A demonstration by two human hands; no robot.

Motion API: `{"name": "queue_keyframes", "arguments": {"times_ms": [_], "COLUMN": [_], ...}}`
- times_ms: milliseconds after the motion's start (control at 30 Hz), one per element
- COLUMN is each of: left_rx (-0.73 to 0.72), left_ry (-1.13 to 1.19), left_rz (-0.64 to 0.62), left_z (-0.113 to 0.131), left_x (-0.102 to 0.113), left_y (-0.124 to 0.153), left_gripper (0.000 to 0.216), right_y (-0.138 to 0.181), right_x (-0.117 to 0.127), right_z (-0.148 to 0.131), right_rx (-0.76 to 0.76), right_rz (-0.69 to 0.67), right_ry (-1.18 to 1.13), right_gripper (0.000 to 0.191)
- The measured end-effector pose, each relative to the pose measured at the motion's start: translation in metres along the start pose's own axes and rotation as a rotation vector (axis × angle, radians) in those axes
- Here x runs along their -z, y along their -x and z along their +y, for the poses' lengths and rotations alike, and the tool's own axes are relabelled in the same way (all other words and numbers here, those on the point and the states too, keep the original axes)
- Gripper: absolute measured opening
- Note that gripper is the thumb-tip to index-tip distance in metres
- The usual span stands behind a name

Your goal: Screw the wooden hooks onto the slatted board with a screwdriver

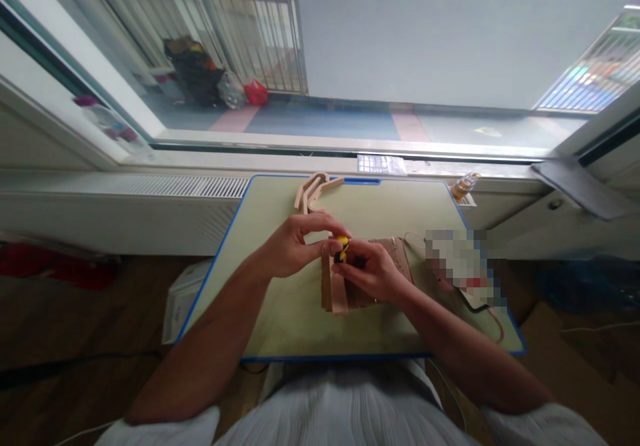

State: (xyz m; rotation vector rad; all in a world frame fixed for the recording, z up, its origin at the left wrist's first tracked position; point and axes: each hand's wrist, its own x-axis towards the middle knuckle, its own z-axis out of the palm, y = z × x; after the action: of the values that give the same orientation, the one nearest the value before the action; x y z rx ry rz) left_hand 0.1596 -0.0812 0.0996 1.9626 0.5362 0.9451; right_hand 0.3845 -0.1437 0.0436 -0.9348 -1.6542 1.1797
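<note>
Head view: L hand (300, 245) comes in from the left, thumb & index nearly closed in a pinch on the far/left side of a small yellow-and-black item (342, 249); open loop btwn thumb & index behind the grip. R hand (371, 269) is opp., fingers curled, thumb tip & fingers closed on the same item from the right. Can't tell exactly what the item is – too small, partly covered by fingers. It's mid-table, over the far part of a pale wood strip (339, 294); can't tell if touching.

Strip runs near-to-far along the left side of a brown slab (367, 298), near end poking just past slab's near edge. Slab lies on the greenish table (280, 313) w/ blue rim; R hand is above it. Bent wood pcs (313, 193) at table's far edge, left of ctr, beyond L hand. At the right: pixelated patch, details hidden, w/ a pinkish cable (500, 329) by its near end.

Far side: window sill w/ a patterned packet (379, 164) approx. ctr; small amber bottle (465, 187) just beyond table's far-right corner; clear bottle w/ purple cap (107, 123) far left. Red bag (256, 92) outside, beyond the glass.
</note>
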Motion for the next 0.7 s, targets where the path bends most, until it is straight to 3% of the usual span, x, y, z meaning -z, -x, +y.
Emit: {"name": "queue_keyframes", "arguments": {"times_ms": [133, 333, 533, 700], "left_rx": [0.028, 0.054, 0.058, 0.088], "left_ry": [0.011, -0.013, 0.001, -0.036], "left_rz": [-0.035, 0.101, -0.027, -0.126], "left_z": [0.003, 0.006, 0.009, 0.015], "left_x": [-0.002, -0.011, -0.006, 0.004], "left_y": [0.000, 0.003, -0.002, -0.009], "left_gripper": [0.026, 0.032, 0.026, 0.027], "right_y": [0.000, -0.001, 0.001, 0.000], "right_x": [-0.004, -0.006, 0.000, -0.001], "right_z": [0.006, 0.012, 0.004, 0.004], "right_rx": [-0.021, -0.043, 0.011, -0.003], "right_rz": [0.047, 0.067, -0.024, 0.021], "right_ry": [0.015, 0.043, -0.019, -0.006], "right_gripper": [0.040, 0.039, 0.035, 0.036]}}
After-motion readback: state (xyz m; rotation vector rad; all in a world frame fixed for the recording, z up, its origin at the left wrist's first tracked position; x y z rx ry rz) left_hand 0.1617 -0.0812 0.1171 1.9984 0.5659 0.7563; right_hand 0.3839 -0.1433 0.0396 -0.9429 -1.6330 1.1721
